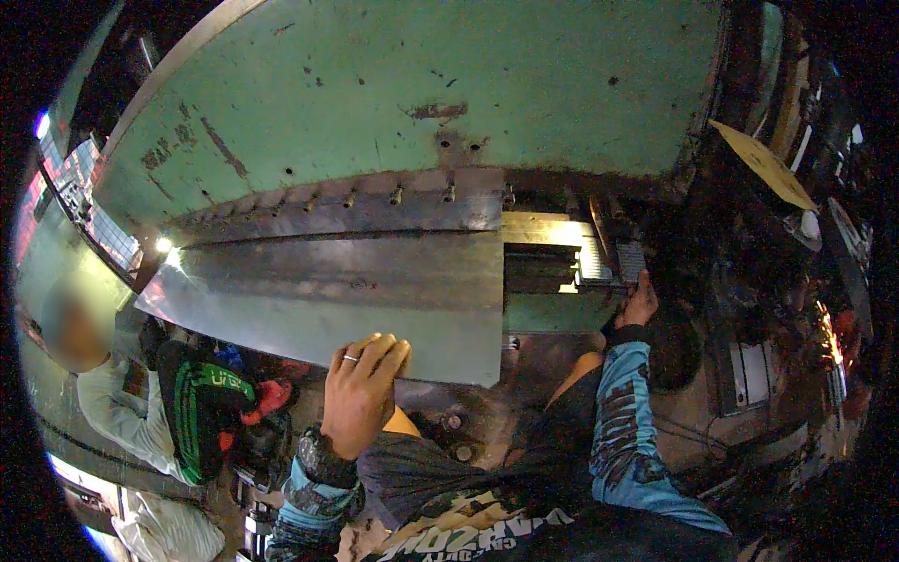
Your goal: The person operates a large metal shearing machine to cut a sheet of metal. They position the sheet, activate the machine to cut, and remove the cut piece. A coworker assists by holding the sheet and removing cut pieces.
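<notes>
Metal sheet (337, 309): flat, grey, shiny; its far edge sits under the dark blade bar (356, 214) of a big green machine (421, 84), its near edge juts toward the person.
Left hand (361, 393): fingers curled over the sheet's near edge, gripping it; ring on one finger, watch on the wrist.
Right hand (641, 304): reached up to the machine's right end beside a ribbed grey part (613, 262); grip cannot be told.
Co-worker (140, 393): low at left, in a pale sleeve and dark green-striped gear.
Sparks (829, 337): far right.

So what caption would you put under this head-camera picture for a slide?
Left hand steadies a metal sheet fed under a green press, while the right hand rests by the machine's bed; a co-worker sits nearby.
</notes>
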Demonstrator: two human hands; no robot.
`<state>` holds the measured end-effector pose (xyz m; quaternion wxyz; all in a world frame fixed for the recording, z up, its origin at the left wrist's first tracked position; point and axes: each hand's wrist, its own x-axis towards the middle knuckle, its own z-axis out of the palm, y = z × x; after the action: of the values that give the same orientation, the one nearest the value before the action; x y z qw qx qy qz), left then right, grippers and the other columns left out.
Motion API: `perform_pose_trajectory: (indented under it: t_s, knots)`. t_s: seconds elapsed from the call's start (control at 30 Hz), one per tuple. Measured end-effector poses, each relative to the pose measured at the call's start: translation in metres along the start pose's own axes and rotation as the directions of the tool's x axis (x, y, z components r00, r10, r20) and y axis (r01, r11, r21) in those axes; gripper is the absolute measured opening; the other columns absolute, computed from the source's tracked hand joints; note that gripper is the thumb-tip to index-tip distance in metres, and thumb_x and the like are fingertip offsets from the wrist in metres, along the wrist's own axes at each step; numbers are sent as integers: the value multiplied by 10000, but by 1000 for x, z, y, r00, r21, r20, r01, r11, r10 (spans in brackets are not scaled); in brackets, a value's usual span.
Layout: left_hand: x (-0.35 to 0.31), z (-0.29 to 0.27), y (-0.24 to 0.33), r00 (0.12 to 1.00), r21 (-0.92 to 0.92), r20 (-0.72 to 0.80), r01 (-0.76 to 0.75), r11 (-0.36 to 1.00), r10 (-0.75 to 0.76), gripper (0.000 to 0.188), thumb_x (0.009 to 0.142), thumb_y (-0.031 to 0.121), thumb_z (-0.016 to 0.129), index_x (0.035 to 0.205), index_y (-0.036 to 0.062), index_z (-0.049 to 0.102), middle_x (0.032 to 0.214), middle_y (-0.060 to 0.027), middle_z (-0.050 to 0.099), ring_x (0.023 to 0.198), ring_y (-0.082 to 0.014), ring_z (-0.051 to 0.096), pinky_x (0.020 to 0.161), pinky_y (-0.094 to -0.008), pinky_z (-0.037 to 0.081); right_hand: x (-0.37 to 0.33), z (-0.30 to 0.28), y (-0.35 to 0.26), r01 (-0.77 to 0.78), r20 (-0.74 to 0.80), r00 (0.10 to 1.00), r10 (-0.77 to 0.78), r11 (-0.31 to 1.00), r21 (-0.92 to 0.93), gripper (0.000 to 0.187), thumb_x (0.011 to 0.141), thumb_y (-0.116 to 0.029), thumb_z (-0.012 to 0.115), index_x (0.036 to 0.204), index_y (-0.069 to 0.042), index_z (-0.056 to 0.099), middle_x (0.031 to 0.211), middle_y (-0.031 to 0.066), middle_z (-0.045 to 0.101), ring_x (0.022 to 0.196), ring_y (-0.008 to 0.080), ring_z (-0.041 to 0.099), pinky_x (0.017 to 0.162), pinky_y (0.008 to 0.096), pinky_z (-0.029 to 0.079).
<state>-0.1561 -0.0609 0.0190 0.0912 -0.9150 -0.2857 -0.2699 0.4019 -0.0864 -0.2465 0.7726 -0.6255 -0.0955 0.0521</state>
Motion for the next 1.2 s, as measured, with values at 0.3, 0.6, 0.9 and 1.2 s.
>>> perform_pose_trajectory:
  t_s: [0.3, 0.6, 0.9, 1.2]
  knots:
    - [24, -12, -5, 999, -28, 33, 25, 999, -24, 314, 675, -13, 657, 955, 120, 606, 972, -88, 572, 976, -336, 580, 830, -454, 462, -33, 11, -45, -147, -26, 988, 150, 985, 90, 458, 981, -469, 676, 1076, -25, 737, 880, 56, 661, 653, 194, 551, 563, 364, 445]
    - [54, -31, -11, 998, 59, -65, 0, 998, 4, 375, 657, -27, 670, 995, 111, 588, 986, -93, 567, 976, -337, 582, 826, -462, 465, -40, 16, -52, -50, -70, 996, 59, 992, 112, 422, 960, -501, 698, 924, -80, 707, 707, -4, 549, 526, 117, 423, 446, 317, 326]
    - [71, -42, -8, 999, 30, 45, -16, 999, 14, 381, 654, -45, 662, 987, 120, 584, 950, -91, 573, 961, -336, 585, 814, -462, 475, -39, 12, -48, -125, -46, 989, 138, 968, 216, 392, 923, -492, 755, 861, -120, 645, 715, -24, 559, 522, 110, 433, 430, 288, 329]
    - [103, -50, -17, 1000, 62, -4, -19, 998, 19, 352, 679, -66, 576, 987, 100, 615, 919, -121, 585, 932, -382, 576, 792, -478, 475, -48, 16, -63, -149, -75, 983, 166, 970, 192, 432, 912, -521, 757, 800, -142, 583, 681, -25, 498, 516, 108, 437, 448, 298, 324]
